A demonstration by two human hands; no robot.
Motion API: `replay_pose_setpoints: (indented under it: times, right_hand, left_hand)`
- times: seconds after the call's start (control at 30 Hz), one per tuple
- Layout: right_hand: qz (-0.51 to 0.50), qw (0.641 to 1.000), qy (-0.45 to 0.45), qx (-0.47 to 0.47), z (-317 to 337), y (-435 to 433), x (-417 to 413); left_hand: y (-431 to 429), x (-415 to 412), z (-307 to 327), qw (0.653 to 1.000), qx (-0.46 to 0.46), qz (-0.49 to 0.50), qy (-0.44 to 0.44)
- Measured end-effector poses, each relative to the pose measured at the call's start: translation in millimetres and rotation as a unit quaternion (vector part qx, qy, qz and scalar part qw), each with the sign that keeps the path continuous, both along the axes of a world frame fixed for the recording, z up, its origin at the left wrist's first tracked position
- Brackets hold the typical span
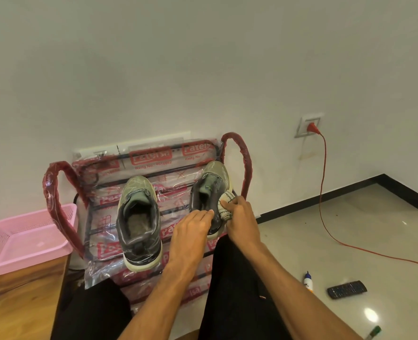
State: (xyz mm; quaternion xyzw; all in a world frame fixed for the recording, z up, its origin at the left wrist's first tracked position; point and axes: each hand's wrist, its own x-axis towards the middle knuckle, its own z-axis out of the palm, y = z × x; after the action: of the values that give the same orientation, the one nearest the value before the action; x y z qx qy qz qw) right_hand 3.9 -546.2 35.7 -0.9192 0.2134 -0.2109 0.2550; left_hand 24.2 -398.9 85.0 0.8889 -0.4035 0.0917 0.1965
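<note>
Right of centre: right hand (241, 217) fingers grip a balled white cloth (224, 204) against the shoe (212, 177) on the wrapped rack (171, 192), while left hand (190, 227), fingers straight, rests on its heel, probably steadying it for wiping.

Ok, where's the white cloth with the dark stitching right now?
Head view, right of centre: the white cloth with dark stitching is gripped by the right hand against the outer side of the right-hand grey-green sneaker on the plastic-wrapped rack.
</note>
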Motion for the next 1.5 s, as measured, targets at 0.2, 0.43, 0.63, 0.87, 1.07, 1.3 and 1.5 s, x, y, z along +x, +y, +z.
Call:
replay_pose_setpoints:
  times: [0.2,0.43,0.63,0.87,1.07,1.3,1.5]
  right_hand:
    - [-0.003,0.999,-0.002,0.038,-3.1,16.4,-12.5]
    - [-0.05,0.998,0.005,0.043,0.6,7.4,9.0]
    - [-0.023,0.997,-0.008,0.074,-8.6,18.4,-3.0]
    - [-0.056,0.991,-0.023,0.124,-0.7,-7.2,33.9]
    - [-0.027,0.996,-0.016,0.087,-9.0,-10.2,26.5]
    - [0.008,0.996,-0.012,0.083,-9.5,-7.0,7.8]
    - [-0.017,0.998,0.002,0.054,-2.6,-18.3,38.6]
  left_hand:
    - [0.3,1.1,1.0,1.0,0.008,0.02,0.011]
    - [-2.0,3.9,2.7,1.0,0.022,0.02,0.005]
    - [-2.3,3.5,3.1,1.0,0.019,0.025,0.001]
    - [-0.8,2.8,1.1,0.999,0.02,0.029,0.0]
    - [-2.8,4.5,0.1,0.999,0.011,0.037,0.01]
    - [-4.1,1.9,2.0,0.999,-0.009,0.041,0.009]
    - [-3.0,1.0,1.7,0.999,0.004,0.048,0.017]
